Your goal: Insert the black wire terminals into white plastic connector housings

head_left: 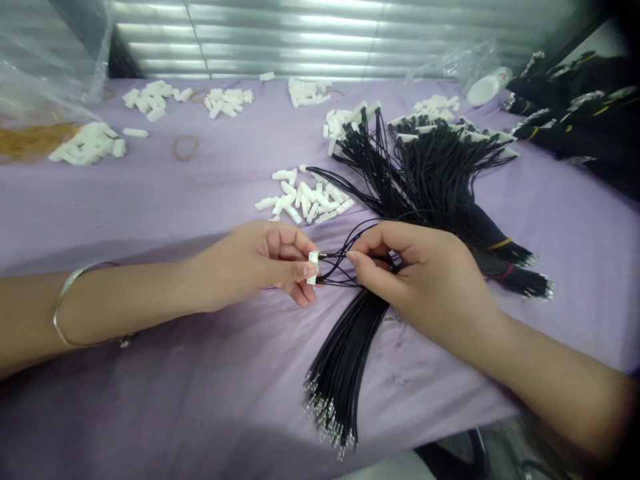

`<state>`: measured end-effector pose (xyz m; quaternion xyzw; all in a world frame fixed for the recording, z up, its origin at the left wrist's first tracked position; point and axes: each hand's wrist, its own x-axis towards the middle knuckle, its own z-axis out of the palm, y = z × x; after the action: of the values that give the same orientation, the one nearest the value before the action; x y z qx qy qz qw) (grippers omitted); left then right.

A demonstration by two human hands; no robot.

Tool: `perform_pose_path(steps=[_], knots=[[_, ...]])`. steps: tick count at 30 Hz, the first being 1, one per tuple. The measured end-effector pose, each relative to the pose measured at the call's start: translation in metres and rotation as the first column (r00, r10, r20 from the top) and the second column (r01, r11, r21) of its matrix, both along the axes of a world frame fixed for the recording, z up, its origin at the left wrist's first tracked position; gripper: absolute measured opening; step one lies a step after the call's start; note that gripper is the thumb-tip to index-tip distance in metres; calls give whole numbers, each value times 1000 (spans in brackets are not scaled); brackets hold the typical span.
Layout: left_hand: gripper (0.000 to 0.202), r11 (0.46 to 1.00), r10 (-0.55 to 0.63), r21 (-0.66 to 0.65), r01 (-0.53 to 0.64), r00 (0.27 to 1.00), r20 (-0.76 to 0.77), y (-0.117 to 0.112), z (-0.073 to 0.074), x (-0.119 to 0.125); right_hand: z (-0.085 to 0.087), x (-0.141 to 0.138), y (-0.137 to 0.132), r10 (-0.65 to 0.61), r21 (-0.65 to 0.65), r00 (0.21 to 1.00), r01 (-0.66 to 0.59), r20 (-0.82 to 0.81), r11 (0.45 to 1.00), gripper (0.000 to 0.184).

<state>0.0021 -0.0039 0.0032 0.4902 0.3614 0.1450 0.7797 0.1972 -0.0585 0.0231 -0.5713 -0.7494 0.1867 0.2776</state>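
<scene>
Between the thumb and fingers of my left hand [280, 263] is a small white plastic connector housing [313, 268]. Several thin black wires [340, 283] run from its right side toward my right hand [410, 267]. That hand pinches one black wire [334, 255] close to the housing, thumb against index finger. Below my right hand lies a bundle of black wires [345, 360] with bare metal terminals at its lower end. Just beyond my left hand is a loose pile of white housings [310, 200].
Black wire bundles with white housings [435, 160] lie at the right, some tied with bands. More white housings [90, 143] sit in piles along the back of the purple cloth [210, 373]. Rubber bands [35, 141] lie at far left, and a white round container [487, 88] at the back right.
</scene>
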Motion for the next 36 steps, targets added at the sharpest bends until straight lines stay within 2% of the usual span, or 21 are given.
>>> perform_pose_path(steps=[21, 28, 36], knots=[[13, 999, -31, 39, 31, 999, -6, 1, -1, -1, -11, -2, -2, 81, 71, 995, -85, 66, 994, 7], [11, 995, -63, 70, 65, 997, -37, 2, -1, 0, -13, -5, -2, 99, 75, 992, -104, 72, 992, 8], [6, 990, -91, 102, 103, 990, -111, 1, 3, 2, -19, -7, -2, 120, 149, 990, -131, 78, 980, 8]])
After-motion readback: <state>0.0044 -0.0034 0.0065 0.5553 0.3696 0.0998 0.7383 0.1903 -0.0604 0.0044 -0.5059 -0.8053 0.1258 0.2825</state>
